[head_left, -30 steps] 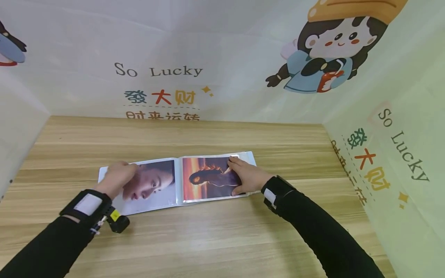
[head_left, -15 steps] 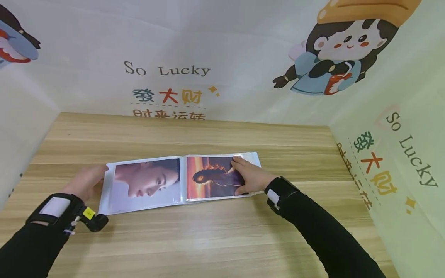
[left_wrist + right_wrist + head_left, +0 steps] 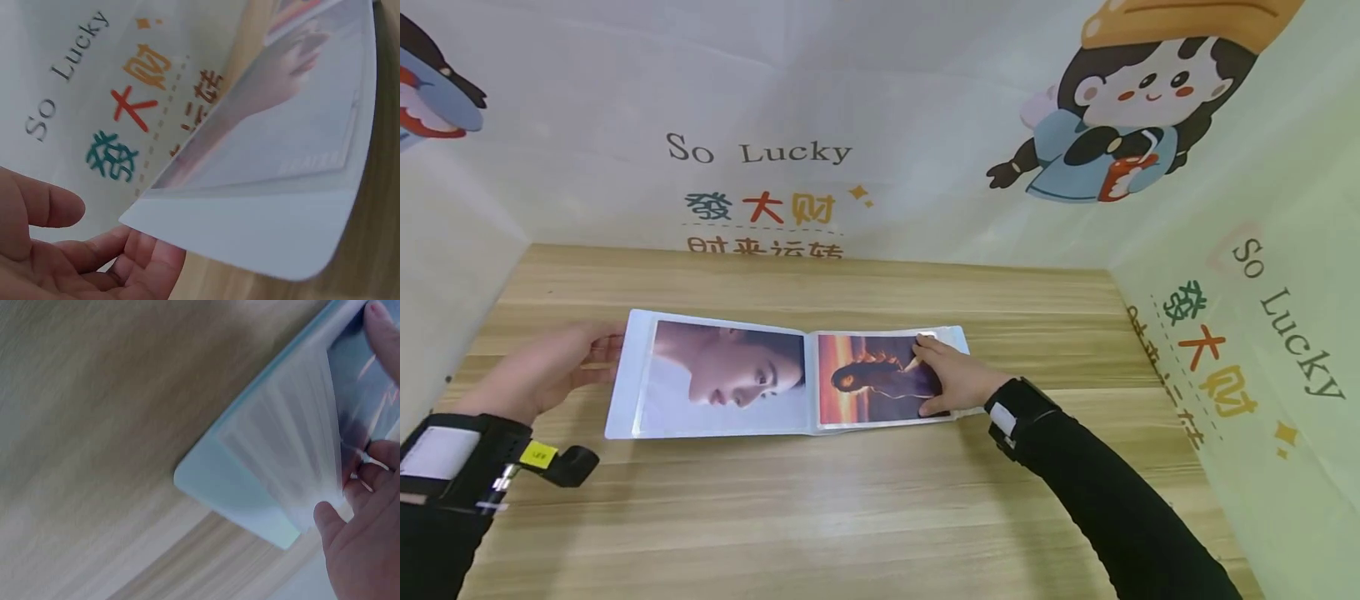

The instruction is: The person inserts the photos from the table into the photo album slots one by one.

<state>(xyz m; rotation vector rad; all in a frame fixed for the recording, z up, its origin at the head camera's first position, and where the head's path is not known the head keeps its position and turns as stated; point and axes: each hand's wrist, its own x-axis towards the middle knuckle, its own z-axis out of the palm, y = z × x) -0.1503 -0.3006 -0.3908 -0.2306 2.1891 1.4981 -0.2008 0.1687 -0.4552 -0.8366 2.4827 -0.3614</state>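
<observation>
A photo album [image 3: 621, 379] with a pale cover lies spread open, its left side tilted up off the table. A portrait photo [image 3: 730, 375], turned sideways, fills its left page. On the right page is a sunset-coloured picture [image 3: 857, 379] of a dark figure. My left hand [image 3: 561, 367] is at the album's left edge, fingers relaxed behind it. In the left wrist view the thumb [image 3: 59, 207] stands apart from the cover while the fingertips [image 3: 162, 256] meet its corner. My right hand [image 3: 958, 377] rests on the right page, fingers spread. Clear sleeves [image 3: 281, 431] fan out beside it in the right wrist view.
Wood-grain table [image 3: 850, 517] lies beneath the album. White printed sheets with cartoon figures and lettering form a back wall [image 3: 910, 125] and a right wall [image 3: 1285, 467]. A small camera [image 3: 576, 467] juts from the left wristband.
My left hand has gone from over the left page to beyond its outer edge, and that side of the album has risen. The right hand stays on the right page.
</observation>
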